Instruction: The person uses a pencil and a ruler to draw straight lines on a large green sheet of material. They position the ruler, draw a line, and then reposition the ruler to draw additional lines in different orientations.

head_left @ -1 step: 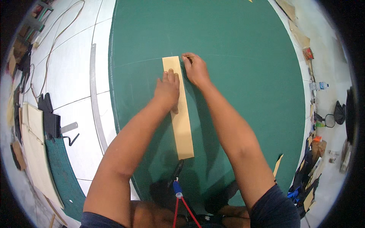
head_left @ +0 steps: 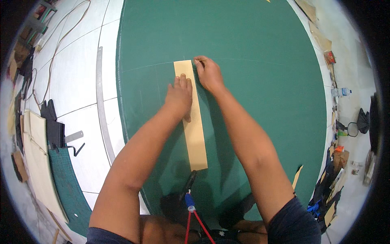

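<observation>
I am seeing the long tan strip (head_left: 194, 122) lying flat on the big green mat (head_left: 264, 101). The left hand (head_left: 179, 95) is pressing down on the strip with flat, open fingers, hiding its middle. The right hand (head_left: 208, 74) is sitting at the strip's top right corner, fingers curled around a thin pencil-like stick (head_left: 200, 60). I cannot make out its tip.

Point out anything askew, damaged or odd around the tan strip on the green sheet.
Nothing stands out. The tan strip lies flat and whole on the green sheet, pressed by the left hand. The right hand holds a thin tool at the strip's top right edge. Loose tan offcuts lie by the sheet's right rim.
</observation>
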A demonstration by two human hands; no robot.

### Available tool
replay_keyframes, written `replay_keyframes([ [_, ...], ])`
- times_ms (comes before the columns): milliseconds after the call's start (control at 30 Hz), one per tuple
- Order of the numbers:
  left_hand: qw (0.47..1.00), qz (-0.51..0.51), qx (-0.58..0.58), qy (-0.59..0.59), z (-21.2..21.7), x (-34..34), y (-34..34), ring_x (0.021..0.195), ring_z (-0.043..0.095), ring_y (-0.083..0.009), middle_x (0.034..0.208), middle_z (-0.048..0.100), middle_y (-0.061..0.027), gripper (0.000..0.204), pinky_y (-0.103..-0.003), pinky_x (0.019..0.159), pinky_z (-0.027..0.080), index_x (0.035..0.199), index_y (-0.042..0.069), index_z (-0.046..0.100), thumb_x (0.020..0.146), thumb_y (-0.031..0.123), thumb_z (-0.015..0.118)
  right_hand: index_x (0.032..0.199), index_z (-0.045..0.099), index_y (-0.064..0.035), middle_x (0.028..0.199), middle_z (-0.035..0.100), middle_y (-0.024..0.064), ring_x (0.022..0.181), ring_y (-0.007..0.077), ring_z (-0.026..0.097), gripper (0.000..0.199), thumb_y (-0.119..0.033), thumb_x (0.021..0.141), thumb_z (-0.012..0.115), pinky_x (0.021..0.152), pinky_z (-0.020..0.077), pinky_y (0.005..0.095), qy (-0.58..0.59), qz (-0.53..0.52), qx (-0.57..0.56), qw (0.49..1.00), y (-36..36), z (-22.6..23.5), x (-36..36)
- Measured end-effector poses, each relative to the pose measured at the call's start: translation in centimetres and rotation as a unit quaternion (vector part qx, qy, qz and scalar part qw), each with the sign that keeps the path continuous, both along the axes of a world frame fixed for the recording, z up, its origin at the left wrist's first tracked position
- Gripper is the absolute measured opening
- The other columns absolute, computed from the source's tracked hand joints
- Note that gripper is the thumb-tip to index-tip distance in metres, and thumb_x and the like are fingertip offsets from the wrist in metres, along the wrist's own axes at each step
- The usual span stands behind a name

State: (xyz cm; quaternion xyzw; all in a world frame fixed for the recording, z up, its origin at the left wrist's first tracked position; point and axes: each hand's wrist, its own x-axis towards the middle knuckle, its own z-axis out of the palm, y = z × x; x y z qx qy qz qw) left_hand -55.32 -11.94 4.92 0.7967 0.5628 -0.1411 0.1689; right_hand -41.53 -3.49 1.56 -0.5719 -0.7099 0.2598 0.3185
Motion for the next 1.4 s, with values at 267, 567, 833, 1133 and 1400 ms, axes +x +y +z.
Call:
replay_keyframes([
  [267, 1.000, 0.005, 0.005, 0.005, 0.4, -0.2, 0.7, 0.150, 0.032, -0.0459, 0.163, 0.026, -0.0315, 0.146, -0.051, 0.116, 0.042, 0.155, -0.008, 0.025, 0.042, 0.041, 0.104, 0.114, 0.072, -0.0027, 0.109, 0.074, 0.0185, 0.100, 0.0388, 0.070, 0.024, -0.021, 0.102, 0.062, 0.088, 0.0553, 0.0437, -0.024, 0.017, 0.029, 0.999, 1.6, -0.5, -0.7],
  [567, 1.000, 0.000, -0.003, 0.031, 0.6, 0.3, 1.1, 0.152, 0.030, -0.0437, 0.164, 0.025, -0.0286, 0.145, -0.055, 0.116, 0.041, 0.156, -0.005, 0.025, 0.045, 0.046, 0.103, 0.115, 0.065, -0.0064, 0.113, 0.067, 0.0170, 0.103, 0.0416, 0.065, 0.022, -0.013, 0.096, 0.057, 0.085, 0.0537, 0.0508, -0.145, 0.116, 0.060, 0.981, -1.3, -0.3, 1.0],
  [833, 0.999, 0.006, -0.020, 0.045, 0.7, 0.0, 1.2, 0.155, 0.027, -0.0402, 0.168, 0.021, -0.0249, 0.150, -0.060, 0.119, 0.033, 0.161, -0.003, 0.020, 0.046, 0.050, 0.101, 0.115, 0.062, -0.0068, 0.109, 0.064, 0.0169, 0.100, 0.0407, 0.064, 0.018, -0.012, 0.098, 0.057, 0.083, 0.0532, 0.0498, -0.118, 0.158, -0.001, 0.980, -12.6, 1.3, 4.3],
  [1133, 0.999, -0.001, -0.027, 0.044, 0.8, 0.2, 1.4, 0.155, 0.024, -0.0409, 0.168, 0.019, -0.0255, 0.152, -0.061, 0.120, 0.032, 0.161, -0.003, 0.016, 0.048, 0.051, 0.101, 0.115, 0.062, -0.0071, 0.110, 0.064, 0.0153, 0.102, 0.0394, 0.064, 0.020, -0.013, 0.096, 0.056, 0.084, 0.0534, 0.0501, -0.099, 0.149, 0.043, 0.983, -6.8, 0.0, 3.3],
  [1400, 0.998, -0.005, -0.026, 0.051, 1.0, 0.0, 1.3, 0.156, 0.022, -0.0403, 0.169, 0.017, -0.0251, 0.153, -0.064, 0.120, 0.028, 0.162, -0.002, 0.015, 0.047, 0.052, 0.101, 0.117, 0.063, -0.0078, 0.110, 0.065, 0.0154, 0.104, 0.0365, 0.064, 0.027, -0.012, 0.090, 0.059, 0.088, 0.0543, 0.0468, -0.104, 0.211, -0.017, 0.972, -23.5, 1.4, 8.5],
])
